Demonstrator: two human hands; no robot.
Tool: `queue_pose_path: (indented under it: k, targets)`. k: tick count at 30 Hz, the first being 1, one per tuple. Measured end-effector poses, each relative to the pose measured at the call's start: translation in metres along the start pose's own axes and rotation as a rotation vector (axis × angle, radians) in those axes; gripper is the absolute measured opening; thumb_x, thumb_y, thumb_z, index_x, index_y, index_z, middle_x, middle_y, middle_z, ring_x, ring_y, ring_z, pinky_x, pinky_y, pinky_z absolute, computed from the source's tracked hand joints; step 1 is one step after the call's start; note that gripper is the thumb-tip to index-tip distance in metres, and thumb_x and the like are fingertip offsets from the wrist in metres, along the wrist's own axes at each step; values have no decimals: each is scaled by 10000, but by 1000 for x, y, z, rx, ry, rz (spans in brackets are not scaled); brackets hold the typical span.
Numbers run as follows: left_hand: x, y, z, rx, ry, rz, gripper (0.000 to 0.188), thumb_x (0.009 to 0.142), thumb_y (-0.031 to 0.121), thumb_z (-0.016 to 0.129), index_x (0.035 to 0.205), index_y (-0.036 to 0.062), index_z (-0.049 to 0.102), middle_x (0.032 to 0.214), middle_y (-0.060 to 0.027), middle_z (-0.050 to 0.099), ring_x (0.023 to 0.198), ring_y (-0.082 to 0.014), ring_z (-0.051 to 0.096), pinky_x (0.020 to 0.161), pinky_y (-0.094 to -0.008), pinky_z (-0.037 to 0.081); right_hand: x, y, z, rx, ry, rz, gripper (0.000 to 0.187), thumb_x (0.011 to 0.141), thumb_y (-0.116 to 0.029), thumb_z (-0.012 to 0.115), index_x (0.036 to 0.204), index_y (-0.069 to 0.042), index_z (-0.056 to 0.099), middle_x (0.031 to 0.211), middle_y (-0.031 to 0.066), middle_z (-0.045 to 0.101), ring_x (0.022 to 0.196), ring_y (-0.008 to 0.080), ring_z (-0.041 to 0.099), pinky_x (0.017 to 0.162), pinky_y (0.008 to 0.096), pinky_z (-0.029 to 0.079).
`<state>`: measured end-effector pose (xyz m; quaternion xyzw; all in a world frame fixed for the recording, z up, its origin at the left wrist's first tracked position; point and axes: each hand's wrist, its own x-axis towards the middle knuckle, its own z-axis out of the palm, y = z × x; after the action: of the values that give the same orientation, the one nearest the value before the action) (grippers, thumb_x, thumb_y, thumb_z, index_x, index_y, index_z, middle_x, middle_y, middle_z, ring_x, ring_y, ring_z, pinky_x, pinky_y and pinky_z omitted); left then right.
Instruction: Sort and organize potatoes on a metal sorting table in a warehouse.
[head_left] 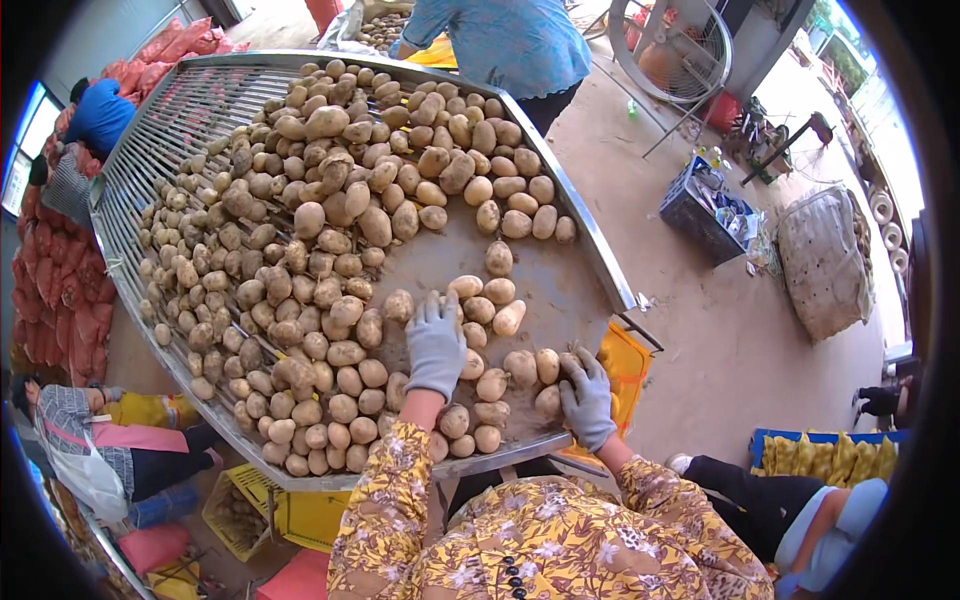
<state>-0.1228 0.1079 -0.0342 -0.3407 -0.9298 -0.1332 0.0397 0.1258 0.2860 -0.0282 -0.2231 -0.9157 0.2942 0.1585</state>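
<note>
My left hand [436,350], in a grey glove, lies over potatoes on the sorting table with its fingers stretched forward. A potato [399,305] sits beside its fingertips, and a loose cluster of potatoes [480,310] lies just to its right. My right hand [588,402], also gloved, is at the table's near right corner, its fingers apart and bent over the edge of the potatoes. It is against a potato [548,401] on its left; what lies under its fingertips is partly hidden. The large heap of potatoes [300,260] covers the table's left and far parts.
The metal table rim [570,190] runs along the right. A yellow crate [625,365] stands below the right corner. Co-workers stand at the far side [510,45], left [110,440] and lower right [820,520]. A dark crate [705,210], fan [680,50] and red sacks [60,280] surround the table.
</note>
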Motion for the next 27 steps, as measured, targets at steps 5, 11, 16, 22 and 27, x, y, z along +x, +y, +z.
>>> queue_pose_path:
  k: [5, 11, 16, 22, 27]
  targets:
    - [-4, 16, -4, -622, -114, -97, 735, 810, 114, 796, 1483, 68, 505, 1362, -213, 545, 1241, -403, 568, 1059, -450, 497, 1, 1, -1, -163, 10, -42, 427, 896, -117, 709, 1322, -108, 674, 1415, 185, 588, 1293, 408, 548, 1138, 492, 403]
    - [-115, -5, -74, -2052, -125, -788, 449, 1064, 307, 599, 1417, 34, 552, 1319, -108, 646, 1162, -239, 653, 940, -356, 569, 75, -78, 34, 131, 7, -291, 419, 875, -122, 738, 1284, -95, 655, 1368, 127, 614, 1288, 345, 562, 1135, 501, 402]
    - [-154, -55, -84, -1931, 37, -1019, 473, 1105, 393, 505, 1365, 4, 573, 1253, -125, 668, 1108, -256, 681, 888, -371, 590, 130, -148, 123, -24, -230, -489, 629, 837, -271, 762, 1406, -90, 563, 1417, 172, 555, 1361, 368, 500, 1173, 576, 336]
    - [-140, -76, -117, -1397, 68, -807, 238, 1069, 214, 600, 1136, 2, 686, 1057, -63, 667, 1007, -151, 619, 865, -295, 518, 141, -148, 148, 329, -355, -240, 508, 865, -189, 745, 1341, -85, 602, 1298, 151, 611, 1195, 357, 602, 1025, 474, 493]
    - [-115, -97, -120, -869, 123, -617, 267, 1018, 238, 655, 1166, 18, 690, 1067, -102, 688, 1010, -197, 663, 863, -329, 539, 140, -91, 64, 1619, -181, 774, 303, 1064, -344, 581, 1196, -74, 624, 1039, 62, 682, 916, 194, 697, 833, 368, 606]
